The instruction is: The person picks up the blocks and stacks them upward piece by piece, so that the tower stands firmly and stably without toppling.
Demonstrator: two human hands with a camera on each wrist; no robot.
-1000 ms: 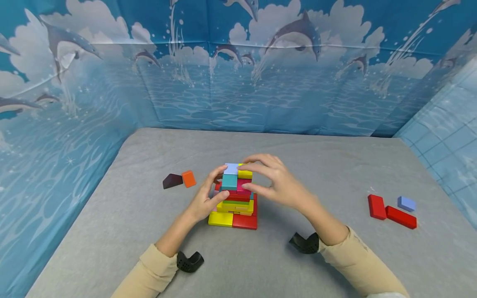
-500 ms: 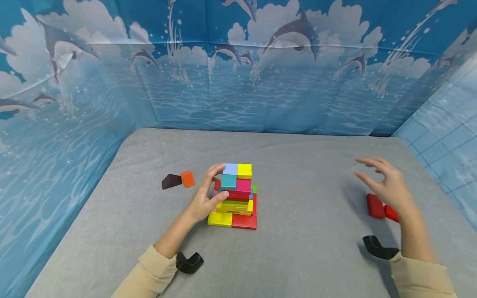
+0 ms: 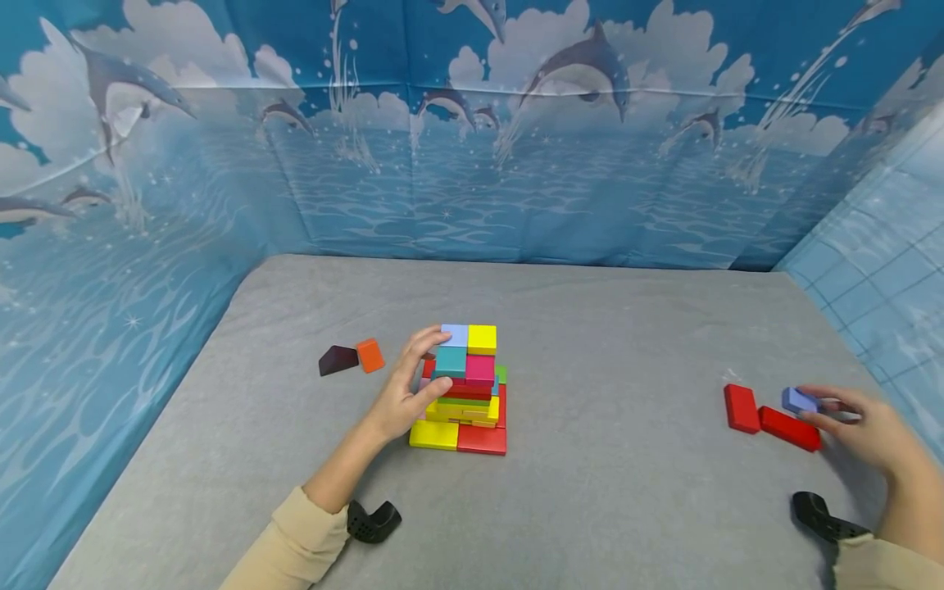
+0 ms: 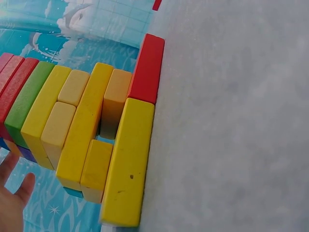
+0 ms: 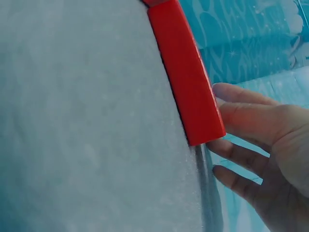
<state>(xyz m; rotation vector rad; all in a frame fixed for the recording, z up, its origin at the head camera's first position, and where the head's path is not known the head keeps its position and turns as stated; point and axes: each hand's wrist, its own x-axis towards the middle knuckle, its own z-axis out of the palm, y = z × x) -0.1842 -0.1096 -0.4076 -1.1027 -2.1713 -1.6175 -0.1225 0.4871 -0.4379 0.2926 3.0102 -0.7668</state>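
Head view shows no box or tray; the only enclosure is the dolphin-print backdrop [image 3: 472, 164] walling in a grey mat [image 3: 605, 328], on which every piece lies loose. Near the mat's middle stands a block tower [image 3: 465, 389] with a yellow and a red block at its base and a pale blue and a yellow block on top. The left hand [image 3: 409, 385] rests against the tower's left side, its fingers curved round the upper blocks and the thumb pressing lower down; the forearm in a beige sleeve runs in from the lower left. In the left wrist view only its fingertips [image 4: 12, 193] show beside the stacked layers. Far to the right, the right hand [image 3: 859, 422] pinches a small pale blue block [image 3: 800, 401] between fingertips and thumb, just above a long red block [image 3: 791, 428] and beside a second red block [image 3: 741, 407]. In the right wrist view its fingers lie against the long red block's end. Left of the tower, an orange block [image 3: 370, 355] touches a dark maroon wedge [image 3: 338, 360].
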